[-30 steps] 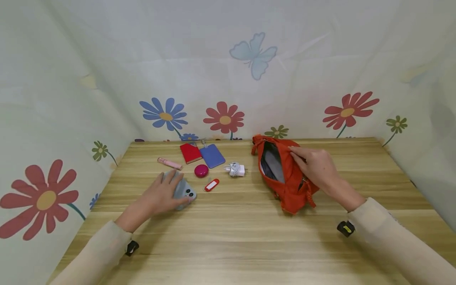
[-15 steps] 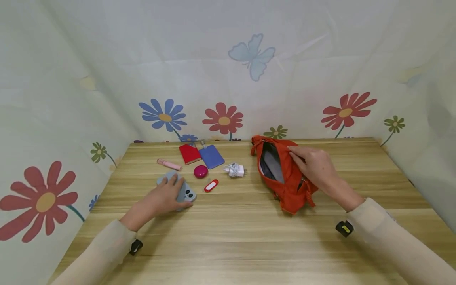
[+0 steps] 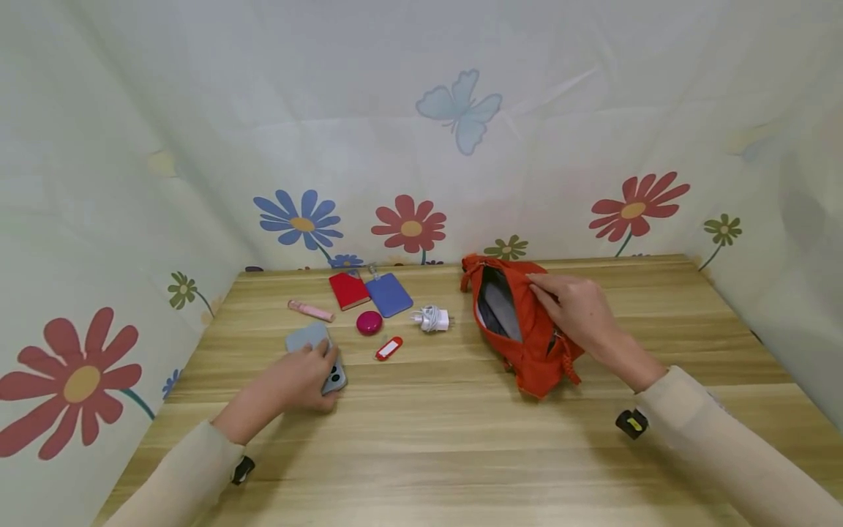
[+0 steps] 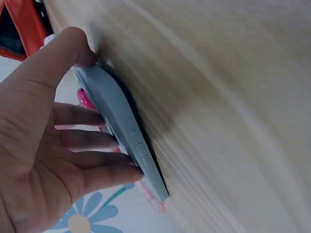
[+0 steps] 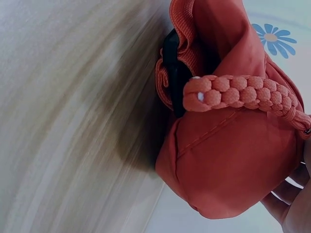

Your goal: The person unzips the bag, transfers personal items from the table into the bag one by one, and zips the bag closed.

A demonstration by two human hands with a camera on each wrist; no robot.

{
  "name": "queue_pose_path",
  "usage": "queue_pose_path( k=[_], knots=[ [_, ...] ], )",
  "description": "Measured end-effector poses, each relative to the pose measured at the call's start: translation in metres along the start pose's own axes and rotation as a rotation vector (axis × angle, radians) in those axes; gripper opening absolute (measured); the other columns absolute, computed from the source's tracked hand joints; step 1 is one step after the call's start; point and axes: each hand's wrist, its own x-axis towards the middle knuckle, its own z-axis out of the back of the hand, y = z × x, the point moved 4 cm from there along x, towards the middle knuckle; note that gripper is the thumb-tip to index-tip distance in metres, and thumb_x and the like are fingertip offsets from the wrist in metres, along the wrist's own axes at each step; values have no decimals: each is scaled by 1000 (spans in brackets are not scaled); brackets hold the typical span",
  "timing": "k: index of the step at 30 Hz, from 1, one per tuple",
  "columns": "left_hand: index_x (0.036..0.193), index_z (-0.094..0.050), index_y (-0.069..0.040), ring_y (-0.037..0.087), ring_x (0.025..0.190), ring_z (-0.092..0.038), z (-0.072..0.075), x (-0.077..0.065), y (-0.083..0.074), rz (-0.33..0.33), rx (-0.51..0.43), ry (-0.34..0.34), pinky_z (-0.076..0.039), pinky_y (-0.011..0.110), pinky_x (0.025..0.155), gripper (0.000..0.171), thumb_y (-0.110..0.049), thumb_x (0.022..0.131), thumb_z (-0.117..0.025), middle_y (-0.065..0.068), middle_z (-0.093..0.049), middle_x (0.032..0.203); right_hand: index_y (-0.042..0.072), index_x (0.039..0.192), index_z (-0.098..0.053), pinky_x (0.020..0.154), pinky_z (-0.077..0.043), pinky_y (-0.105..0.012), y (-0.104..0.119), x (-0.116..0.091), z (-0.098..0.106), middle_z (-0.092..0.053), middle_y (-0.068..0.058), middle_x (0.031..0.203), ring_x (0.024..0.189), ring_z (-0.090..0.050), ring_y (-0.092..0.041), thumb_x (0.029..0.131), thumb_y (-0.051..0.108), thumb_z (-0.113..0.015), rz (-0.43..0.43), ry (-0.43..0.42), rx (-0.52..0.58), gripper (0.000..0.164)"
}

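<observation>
My left hand (image 3: 298,380) grips a light blue phone (image 3: 308,336) on the left of the table. In the left wrist view the thumb presses the camera end of the phone (image 4: 119,109), and the other fingers lie against its back and long side. A dark strip of its underside shows along the table. On the right, my right hand (image 3: 582,311) pinches the rim of an orange bag (image 3: 536,344) whose zipped mouth gapes, showing a grey lining. A braided pull (image 5: 238,94) crosses the bag in the right wrist view; most of the right hand is out of that frame.
Between the hands lie a red key tag (image 3: 388,348), a magenta round case (image 3: 369,323) and a white charger with coiled cable (image 3: 432,318). Behind are a pink tube (image 3: 312,310), a red notebook (image 3: 349,290) and a blue card holder (image 3: 390,294). A flowered curtain borders the table.
The left hand has closed its hold on the phone, whose camera end has shifted slightly toward me. The right hand stays at the bag's rim. The head view has tipped a little.
</observation>
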Motion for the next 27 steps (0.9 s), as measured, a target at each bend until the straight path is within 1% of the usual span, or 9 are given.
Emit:
queue_pose_path(
  k=[2,5,11,13,16,19,22,24,27],
  knots=[
    [128,-54,13,45,94,-64,-1,-3,0,-27,23,-17,-58,49,77,73,-36,80,-77,34,-58,126,4,118,-76,75,-60,-49,0,0,0,-76,-18,106,92,-75,-34,91,3,-74,-3,5,1,28],
    [130,-54,12,52,102,-65,-1,-7,1,-43,26,-32,-57,53,84,71,-32,78,-77,34,-57,129,4,119,-76,75,-60,-49,-1,-1,0,-76,-18,107,92,-74,-34,91,3,-74,-13,6,-3,28],
    [133,-54,14,56,113,-61,5,-16,4,-49,9,-52,-57,56,87,69,-25,79,-72,36,-55,135,4,119,-76,76,-60,-50,-2,-1,0,-76,-18,107,94,-74,-35,91,4,-75,-20,6,-5,28],
    [134,-54,14,54,115,-61,8,-18,6,-46,-6,-60,-57,55,85,66,-22,81,-69,35,-56,135,4,119,-76,76,-60,-50,-2,-2,0,-76,-18,107,94,-74,-35,90,4,-75,-20,7,-3,28],
    [132,-55,15,48,112,-65,16,-21,8,-44,-37,-93,-59,52,80,58,-13,82,-67,33,-59,131,4,119,-76,76,-60,-50,-3,-2,0,-76,-18,107,94,-74,-35,90,4,-75,-25,3,2,28],
    [126,-56,13,36,98,-69,21,-21,11,-22,-56,-132,-60,45,69,48,-4,83,-69,28,-64,125,4,119,-76,76,-60,-50,-3,-2,0,-76,-17,107,94,-74,-34,91,5,-75,-25,0,6,28],
    [125,-56,12,35,96,-70,22,-22,11,-3,-27,-152,-60,43,66,45,0,86,-72,27,-65,123,4,119,-76,75,-60,-49,-3,-3,0,-76,-17,107,93,-74,-34,91,4,-75,-20,-3,8,28],
    [127,-56,13,39,101,-70,21,-24,10,1,12,-168,-61,45,67,43,1,89,-72,29,-64,125,4,118,-76,74,-60,-49,-3,-3,-1,-76,-18,106,92,-74,-34,90,3,-75,-17,-6,8,28],
    [129,-55,14,44,108,-68,21,-29,8,-2,80,-231,-61,48,70,42,7,90,-71,31,-64,124,3,117,-76,73,-60,-50,-2,-3,0,-76,-18,105,91,-75,-35,89,1,-76,-16,-11,10,28]
  ],
)
